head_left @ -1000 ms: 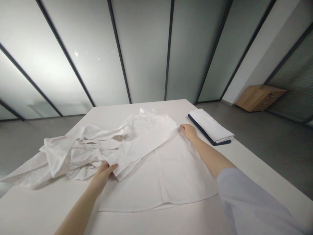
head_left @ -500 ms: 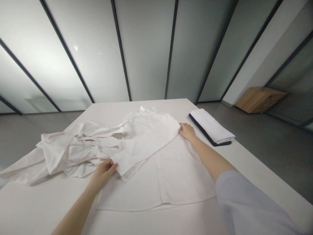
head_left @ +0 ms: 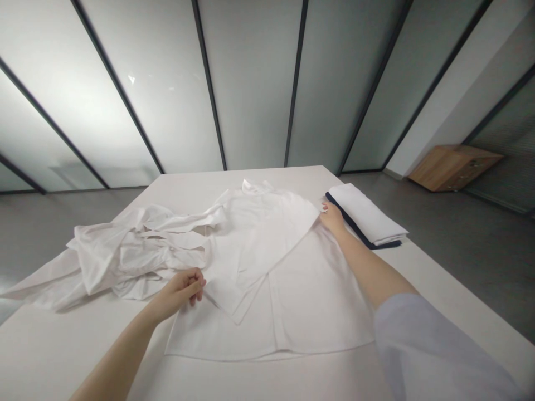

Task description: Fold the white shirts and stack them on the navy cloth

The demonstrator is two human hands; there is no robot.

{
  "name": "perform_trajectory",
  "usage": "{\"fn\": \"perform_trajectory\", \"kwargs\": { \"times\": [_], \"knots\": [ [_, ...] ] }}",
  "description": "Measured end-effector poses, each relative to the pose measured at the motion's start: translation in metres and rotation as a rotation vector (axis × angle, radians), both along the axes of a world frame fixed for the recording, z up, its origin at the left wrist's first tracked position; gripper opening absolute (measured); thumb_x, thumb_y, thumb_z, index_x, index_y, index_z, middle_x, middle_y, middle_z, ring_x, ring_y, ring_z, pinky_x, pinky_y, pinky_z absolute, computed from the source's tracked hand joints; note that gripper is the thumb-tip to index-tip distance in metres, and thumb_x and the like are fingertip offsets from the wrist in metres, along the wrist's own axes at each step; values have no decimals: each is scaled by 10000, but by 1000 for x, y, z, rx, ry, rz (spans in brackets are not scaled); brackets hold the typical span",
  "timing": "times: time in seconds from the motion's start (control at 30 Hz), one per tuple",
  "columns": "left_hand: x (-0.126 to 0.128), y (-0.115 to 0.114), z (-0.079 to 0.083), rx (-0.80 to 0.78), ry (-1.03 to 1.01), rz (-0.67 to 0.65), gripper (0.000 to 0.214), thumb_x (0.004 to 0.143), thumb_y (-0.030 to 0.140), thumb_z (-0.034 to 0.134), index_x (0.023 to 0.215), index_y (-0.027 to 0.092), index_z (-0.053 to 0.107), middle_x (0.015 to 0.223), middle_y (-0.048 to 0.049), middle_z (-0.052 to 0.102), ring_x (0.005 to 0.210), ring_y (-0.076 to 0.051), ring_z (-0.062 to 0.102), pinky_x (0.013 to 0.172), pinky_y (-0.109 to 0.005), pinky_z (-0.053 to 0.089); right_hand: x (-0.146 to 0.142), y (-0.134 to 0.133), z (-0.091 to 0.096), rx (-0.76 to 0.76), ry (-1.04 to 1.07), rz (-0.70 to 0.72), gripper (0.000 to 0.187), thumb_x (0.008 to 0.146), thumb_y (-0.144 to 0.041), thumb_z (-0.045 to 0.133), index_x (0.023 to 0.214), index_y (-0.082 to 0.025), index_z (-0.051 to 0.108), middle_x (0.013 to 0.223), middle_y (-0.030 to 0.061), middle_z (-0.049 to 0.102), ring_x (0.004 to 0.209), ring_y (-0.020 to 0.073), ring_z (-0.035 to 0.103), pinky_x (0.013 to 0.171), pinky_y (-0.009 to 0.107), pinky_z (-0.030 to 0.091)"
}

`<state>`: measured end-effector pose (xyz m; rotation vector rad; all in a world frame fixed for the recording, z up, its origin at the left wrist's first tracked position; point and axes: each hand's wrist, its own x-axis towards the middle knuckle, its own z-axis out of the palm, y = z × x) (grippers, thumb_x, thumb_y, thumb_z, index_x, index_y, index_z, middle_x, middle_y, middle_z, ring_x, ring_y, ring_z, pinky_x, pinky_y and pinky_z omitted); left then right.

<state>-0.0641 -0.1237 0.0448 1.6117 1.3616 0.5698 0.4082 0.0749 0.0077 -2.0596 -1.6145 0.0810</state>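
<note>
A white shirt [head_left: 301, 295] lies spread on the white table [head_left: 438, 289], its sleeve [head_left: 259, 245] folded diagonally across the body. My left hand [head_left: 184, 288] rests at the sleeve's cuff end, fingers curled on the fabric. Over at the shoulder, next to the folded stack, my right hand [head_left: 332, 216] pinches the shirt's edge. The collar [head_left: 253, 186] points away from me.
A crumpled heap of white garments [head_left: 121, 253] lies left of the shirt. A folded stack of white cloth over dark blue [head_left: 368, 220] sits at the table's right edge. Frosted glass panels stand behind; a wooden cabinet [head_left: 455, 167] is on the floor far right.
The right hand has moved the shoulder fold out to the right, toward the folded stack. The sleeve's cuff end has swung down over the body, and my left fingers have curled.
</note>
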Motion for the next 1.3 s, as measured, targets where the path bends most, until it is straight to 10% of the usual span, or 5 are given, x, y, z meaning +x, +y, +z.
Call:
{"fn": "perform_trajectory", "kwargs": {
  "times": [0.17,0.43,0.83,1.07,1.3],
  "knots": [
    [30,52,-5,365,265,60,229,792,416,508,830,205,591,814,-51,658,727,-189,611,683,-308,479,-19,-21,-5,140,-143,163,454,851,-189,398,1276,-114,542,1245,163,588,1159,291,500,1003,399,355],
    [92,123,-34,600,696,-163,521,904,421,409,1343,148,476,1471,-151,414,1372,-274,345,1112,-430,275,-65,-53,-22,-190,-381,333,504,947,-454,369,1377,-212,471,1484,131,398,1357,303,345,1082,437,263],
    [95,97,-58,565,865,-135,609,934,479,340,1437,141,394,1537,-165,297,1419,-313,259,1131,-482,215,-45,13,23,-130,-294,123,385,927,-328,367,1145,-175,645,1171,135,660,1105,254,582,902,333,415],
    [93,92,-62,586,794,-119,587,919,485,372,1415,175,427,1528,-137,331,1413,-303,275,1130,-497,221,-38,87,9,-392,-139,-16,420,899,-355,417,1133,-109,665,1163,194,656,1070,282,617,817,344,471],
    [77,102,-65,492,622,-151,539,923,496,391,1364,203,493,1520,-110,354,1412,-274,290,1132,-485,252,-30,105,3,-390,-143,-19,381,870,-202,437,1197,-106,607,1193,192,637,1079,270,607,830,336,464]
  ]
}}
